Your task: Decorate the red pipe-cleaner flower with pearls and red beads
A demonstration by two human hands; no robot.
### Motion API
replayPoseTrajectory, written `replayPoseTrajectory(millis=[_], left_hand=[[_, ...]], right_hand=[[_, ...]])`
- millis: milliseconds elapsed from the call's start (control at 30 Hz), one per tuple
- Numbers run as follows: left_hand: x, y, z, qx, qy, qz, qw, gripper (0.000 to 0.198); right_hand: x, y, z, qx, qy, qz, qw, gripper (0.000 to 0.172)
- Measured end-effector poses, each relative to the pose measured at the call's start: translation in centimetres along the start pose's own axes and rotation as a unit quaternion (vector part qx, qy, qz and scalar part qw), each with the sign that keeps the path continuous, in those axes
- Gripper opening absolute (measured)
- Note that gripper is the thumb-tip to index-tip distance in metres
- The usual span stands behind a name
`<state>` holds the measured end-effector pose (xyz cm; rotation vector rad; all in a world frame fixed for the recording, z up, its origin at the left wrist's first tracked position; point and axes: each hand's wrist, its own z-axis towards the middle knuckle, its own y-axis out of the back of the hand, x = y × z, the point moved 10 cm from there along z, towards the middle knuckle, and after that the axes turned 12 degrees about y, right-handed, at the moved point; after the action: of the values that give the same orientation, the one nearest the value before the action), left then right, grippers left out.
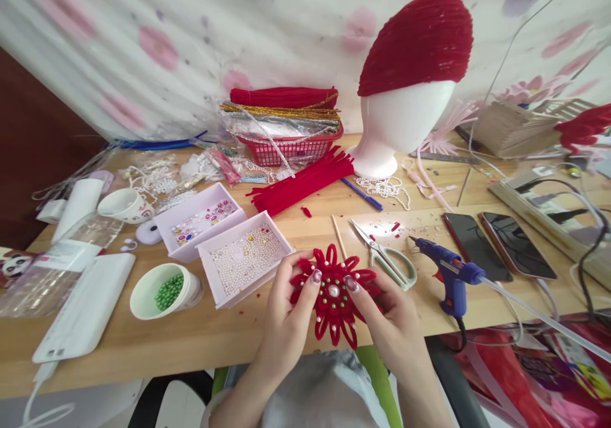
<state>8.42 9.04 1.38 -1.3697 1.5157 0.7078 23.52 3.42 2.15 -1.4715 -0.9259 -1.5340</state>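
Between my two hands is a red pipe-cleaner flower (335,313) with looped petals, a large pearl at its centre, and green and white beads around it. My left hand (290,307) grips its left side, thumb on top. On the right side my right hand (389,310) pinches it the same way; the fingers beneath are partly hidden. Just beyond the flower lie scissors (389,259) with pale handles and a thin wooden stick (338,235). A blue glue gun (451,272) stands to the right of my right hand.
Left are bead boxes, one of pearls (245,259) and one of gems (198,221), and a cup (143,294) with green beads. Behind are red pipe cleaners (305,179), a red basket (289,151) and a white head form (405,119) with a red cap. Two phones (518,243) lie right.
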Motion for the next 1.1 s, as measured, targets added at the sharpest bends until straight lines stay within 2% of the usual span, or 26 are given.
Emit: replayPoseTrajectory(millis=[233, 400, 633, 867, 1100], left_hand=[[-0.6, -0.1, -0.3, -0.005, -0.035, 0.043, 0.998, 0.028], [-0.9, 0.1, -0.5, -0.022, -0.067, 0.042, 0.997, 0.026], [-0.6, 0.0, -0.3, -0.024, -0.037, 0.036, 0.998, 0.026], [0.1, -0.9, -0.3, 0.070, 0.018, 0.017, 0.997, 0.035], [-0.1, -0.6, 0.0, 0.064, -0.001, 0.045, 0.997, 0.034]], right_hand=[[1.4, -0.1, -0.1, -0.022, 0.017, -0.081, 0.996, 0.033], [1.5, -0.1, -0.3, -0.028, 0.022, -0.093, 0.995, 0.032], [1.3, -0.4, -0.2, -0.019, 0.020, -0.088, 0.996, 0.032], [0.6, 0.1, -0.4, -0.013, -0.019, -0.029, 0.999, 0.032], [0.2, 0.3, -0.3, -0.006, -0.018, -0.036, 0.999, 0.030]])
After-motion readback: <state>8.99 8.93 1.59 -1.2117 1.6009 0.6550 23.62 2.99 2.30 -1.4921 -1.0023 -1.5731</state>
